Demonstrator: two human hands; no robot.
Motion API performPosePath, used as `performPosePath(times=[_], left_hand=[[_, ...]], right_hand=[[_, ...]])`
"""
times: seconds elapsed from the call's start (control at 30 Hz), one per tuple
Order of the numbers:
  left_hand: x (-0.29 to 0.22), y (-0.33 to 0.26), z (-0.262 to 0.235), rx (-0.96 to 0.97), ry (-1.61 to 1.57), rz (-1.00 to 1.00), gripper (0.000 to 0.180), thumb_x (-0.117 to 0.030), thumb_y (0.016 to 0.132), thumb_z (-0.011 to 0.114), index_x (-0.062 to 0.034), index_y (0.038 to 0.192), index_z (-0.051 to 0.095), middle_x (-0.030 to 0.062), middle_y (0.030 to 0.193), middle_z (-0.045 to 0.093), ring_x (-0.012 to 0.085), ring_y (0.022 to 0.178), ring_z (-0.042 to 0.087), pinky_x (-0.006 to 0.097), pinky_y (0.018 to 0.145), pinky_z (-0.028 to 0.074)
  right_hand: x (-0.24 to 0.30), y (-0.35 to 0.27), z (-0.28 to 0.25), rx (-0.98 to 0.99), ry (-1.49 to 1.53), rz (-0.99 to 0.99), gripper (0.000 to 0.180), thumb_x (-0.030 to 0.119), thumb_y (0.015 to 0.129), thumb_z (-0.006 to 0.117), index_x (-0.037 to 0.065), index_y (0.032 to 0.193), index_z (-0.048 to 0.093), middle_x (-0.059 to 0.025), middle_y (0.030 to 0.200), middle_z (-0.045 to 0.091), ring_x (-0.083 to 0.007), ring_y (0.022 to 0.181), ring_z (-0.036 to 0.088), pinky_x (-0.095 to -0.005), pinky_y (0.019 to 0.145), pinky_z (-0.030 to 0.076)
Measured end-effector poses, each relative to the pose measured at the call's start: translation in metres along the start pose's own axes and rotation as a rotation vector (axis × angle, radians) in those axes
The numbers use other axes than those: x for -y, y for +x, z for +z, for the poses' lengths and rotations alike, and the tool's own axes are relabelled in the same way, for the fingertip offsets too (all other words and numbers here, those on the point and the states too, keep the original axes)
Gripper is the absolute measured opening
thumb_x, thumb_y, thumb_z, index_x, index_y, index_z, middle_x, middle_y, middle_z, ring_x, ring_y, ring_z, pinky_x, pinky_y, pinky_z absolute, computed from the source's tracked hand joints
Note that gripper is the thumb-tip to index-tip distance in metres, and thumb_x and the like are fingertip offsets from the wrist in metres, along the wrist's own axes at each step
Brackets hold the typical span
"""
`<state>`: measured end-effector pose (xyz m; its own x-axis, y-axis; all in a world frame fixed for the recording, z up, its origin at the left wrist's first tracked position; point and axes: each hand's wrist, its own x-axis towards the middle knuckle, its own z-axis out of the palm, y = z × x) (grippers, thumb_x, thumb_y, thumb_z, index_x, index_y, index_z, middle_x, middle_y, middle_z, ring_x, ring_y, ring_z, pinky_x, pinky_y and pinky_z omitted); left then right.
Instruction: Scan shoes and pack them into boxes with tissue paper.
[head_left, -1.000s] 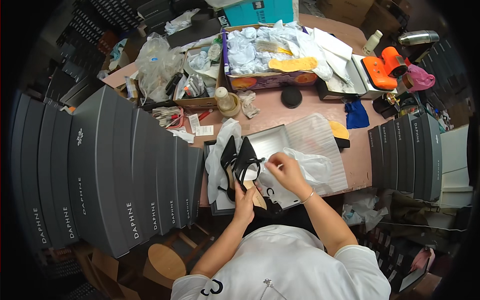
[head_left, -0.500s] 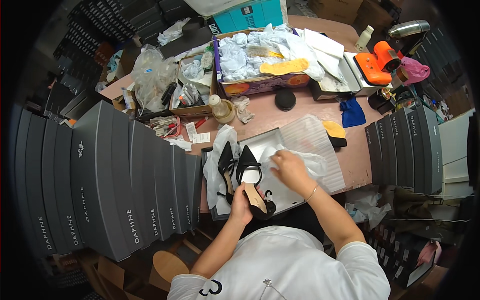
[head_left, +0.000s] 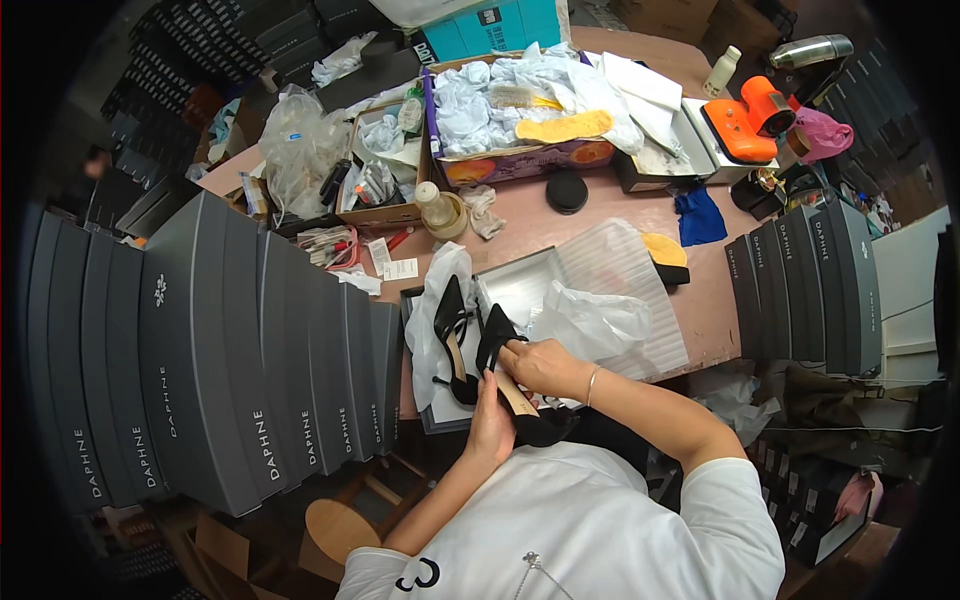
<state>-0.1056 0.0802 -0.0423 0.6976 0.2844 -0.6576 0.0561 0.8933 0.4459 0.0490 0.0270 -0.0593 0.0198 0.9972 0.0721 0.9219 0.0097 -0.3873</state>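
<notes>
A black pointed high-heeled shoe point(head_left: 497, 345) with a tan insole lies across the front edge of an open grey shoebox point(head_left: 520, 285). My left hand point(head_left: 490, 425) grips it from below near the heel. My right hand point(head_left: 540, 365) rests on top of it, fingers at the insole. A second black heeled shoe point(head_left: 450, 335) lies in the box on white tissue paper point(head_left: 425, 310), just left of the held one. Crumpled white tissue point(head_left: 590, 320) sits in the box to the right of my right hand.
A tall row of dark grey shoeboxes point(head_left: 200, 350) stands to my left, another row point(head_left: 810, 280) to the right. Behind the box lie a ribbed plastic sheet point(head_left: 620, 270), a black round lid point(head_left: 567, 190), a bottle point(head_left: 440, 208), a cardboard box of tissue point(head_left: 520, 100) and an orange tool point(head_left: 745, 115).
My right hand has come down from the tissue in the box onto the shoe. The held shoe has shifted slightly toward me.
</notes>
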Motion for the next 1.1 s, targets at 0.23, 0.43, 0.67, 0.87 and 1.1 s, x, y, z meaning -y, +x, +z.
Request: performPosePath(times=[0.23, 0.43, 0.67, 0.87, 1.1], left_hand=[[0.0, -0.001, -0.001, -0.028, 0.069, -0.002, 0.056, -0.057, 0.096, 0.036, -0.0069, 0.118, 0.047, 0.0099, 0.091, 0.056, 0.0219, 0.084, 0.058, 0.037, 0.077, 0.05], [-0.017, 0.023, -0.029, -0.235, 0.02, 0.095, 0.057, -0.059, 0.096, 0.035, -0.0075, 0.115, 0.051, 0.0086, 0.082, 0.058, 0.0216, 0.072, 0.059, 0.034, 0.069, 0.052], [-0.052, 0.007, 0.006, -0.108, 0.005, 0.222, 0.072, -0.07, 0.091, 0.025, -0.0088, 0.122, 0.048, 0.0096, 0.108, 0.056, 0.0222, 0.098, 0.057, 0.037, 0.089, 0.047], [-0.023, -0.024, 0.022, 0.022, 0.09, 0.242, 0.084, -0.066, 0.093, 0.026, -0.0055, 0.149, 0.01, 0.012, 0.153, 0.018, 0.0237, 0.141, 0.019, 0.037, 0.115, 0.017], [-0.06, 0.03, -0.047, 0.01, -0.081, -0.102, 0.044, -0.049, 0.096, 0.046, -0.0068, 0.1, 0.059, 0.007, 0.093, 0.065, 0.019, 0.086, 0.064, 0.032, 0.074, 0.053]], right_hand=[[-0.002, -0.005, 0.007, 0.026, -0.089, -0.015, 0.012, 0.015, 0.078, 0.059, 0.005, 0.082, 0.055, -0.0073, 0.073, 0.059, -0.0243, 0.062, 0.065, -0.0351, 0.055, 0.051], [0.014, -0.013, -0.029, -0.045, -0.037, 0.062, 0.014, 0.014, 0.076, 0.06, 0.003, 0.084, 0.057, -0.0085, 0.075, 0.059, -0.0255, 0.066, 0.066, -0.0355, 0.059, 0.052], [0.02, 0.009, -0.042, -0.149, 0.551, 0.184, 0.05, 0.03, 0.085, 0.062, -0.001, 0.122, 0.05, -0.0255, 0.117, 0.055, -0.0381, 0.107, 0.055, -0.0433, 0.094, 0.043], [0.029, 0.043, 0.043, -0.012, 0.521, 0.309, 0.062, 0.051, 0.096, 0.037, -0.008, 0.089, 0.055, -0.0242, 0.094, 0.055, -0.0403, 0.093, 0.051, -0.0613, 0.104, 0.019], [0.086, 0.02, 0.037, -0.091, 0.441, 0.259, 0.073, 0.058, 0.095, 0.032, -0.01, 0.081, 0.055, -0.0255, 0.087, 0.053, -0.0402, 0.096, 0.051, -0.059, 0.095, 0.026]])
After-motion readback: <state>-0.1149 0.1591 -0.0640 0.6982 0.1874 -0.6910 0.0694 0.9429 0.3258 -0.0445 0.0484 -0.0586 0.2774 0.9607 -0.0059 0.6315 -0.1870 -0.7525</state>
